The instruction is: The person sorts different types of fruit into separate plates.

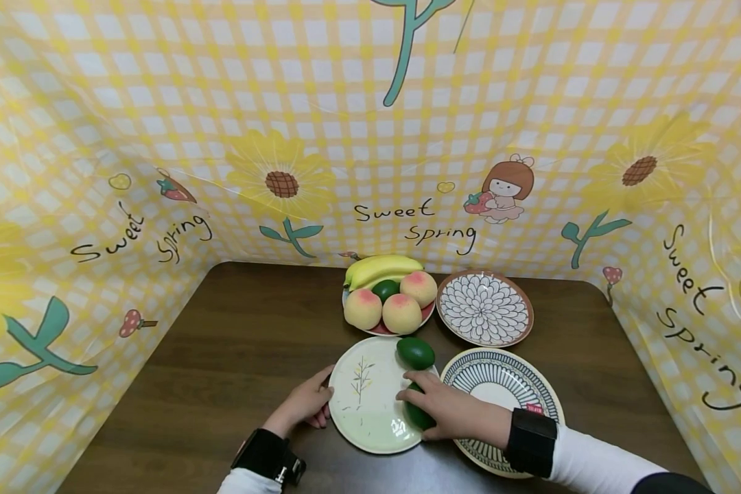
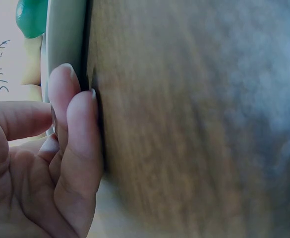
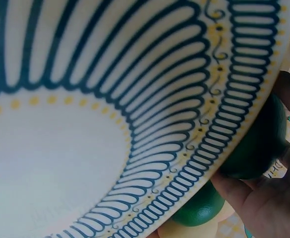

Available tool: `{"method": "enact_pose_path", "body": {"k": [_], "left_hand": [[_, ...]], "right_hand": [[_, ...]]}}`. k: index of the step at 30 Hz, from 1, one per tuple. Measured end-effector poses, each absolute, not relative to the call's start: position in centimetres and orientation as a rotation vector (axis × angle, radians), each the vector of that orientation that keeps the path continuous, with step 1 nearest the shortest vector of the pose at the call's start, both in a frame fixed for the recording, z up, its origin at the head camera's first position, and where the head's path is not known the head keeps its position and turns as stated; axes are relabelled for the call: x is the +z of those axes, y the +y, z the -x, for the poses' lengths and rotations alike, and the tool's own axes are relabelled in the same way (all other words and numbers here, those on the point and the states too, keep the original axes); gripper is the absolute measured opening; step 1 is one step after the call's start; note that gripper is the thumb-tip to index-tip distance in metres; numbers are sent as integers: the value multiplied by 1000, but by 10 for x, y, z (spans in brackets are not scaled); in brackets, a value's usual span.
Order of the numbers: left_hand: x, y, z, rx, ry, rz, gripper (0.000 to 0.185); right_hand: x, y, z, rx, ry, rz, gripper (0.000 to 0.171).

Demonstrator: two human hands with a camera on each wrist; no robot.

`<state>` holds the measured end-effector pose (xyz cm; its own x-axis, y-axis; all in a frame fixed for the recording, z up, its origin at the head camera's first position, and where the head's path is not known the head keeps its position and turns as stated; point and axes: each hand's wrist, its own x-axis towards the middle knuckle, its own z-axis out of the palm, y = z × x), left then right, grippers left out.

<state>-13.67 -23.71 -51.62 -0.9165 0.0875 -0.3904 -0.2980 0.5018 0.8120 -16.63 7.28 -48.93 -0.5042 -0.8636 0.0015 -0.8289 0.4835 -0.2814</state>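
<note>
A pale green plate (image 1: 370,425) with a twig drawing lies on the table in the head view. My left hand (image 1: 305,401) pinches its left rim, thumb above and fingers below; the left wrist view shows fingers (image 2: 83,124) at the rim. On the plate's right side my right hand (image 1: 457,410) grips a dark green oval fruit (image 1: 416,414), partly hidden by the fingers. A second dark green oval fruit (image 1: 416,353) rests at the plate's upper right edge. In the right wrist view the gripped fruit shows beyond a blue-patterned plate (image 3: 174,129).
Behind stands a plate of bananas (image 1: 385,269), peaches (image 1: 401,313) and another green fruit (image 1: 385,291). Right of it lies a brown-rimmed flower plate (image 1: 484,309). The blue-patterned plate sits beneath my right forearm. A checked yellow cloth (image 1: 346,123) surrounds the brown table (image 1: 234,329).
</note>
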Motion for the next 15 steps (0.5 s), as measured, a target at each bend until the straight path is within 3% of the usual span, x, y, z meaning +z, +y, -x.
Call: {"method": "enact_pose_path", "body": {"k": [15], "left_hand": [[-519, -237, 139, 1355, 2367, 216, 56]], "right_hand": [[-484, 73, 166, -347, 2617, 1524, 67]]}}
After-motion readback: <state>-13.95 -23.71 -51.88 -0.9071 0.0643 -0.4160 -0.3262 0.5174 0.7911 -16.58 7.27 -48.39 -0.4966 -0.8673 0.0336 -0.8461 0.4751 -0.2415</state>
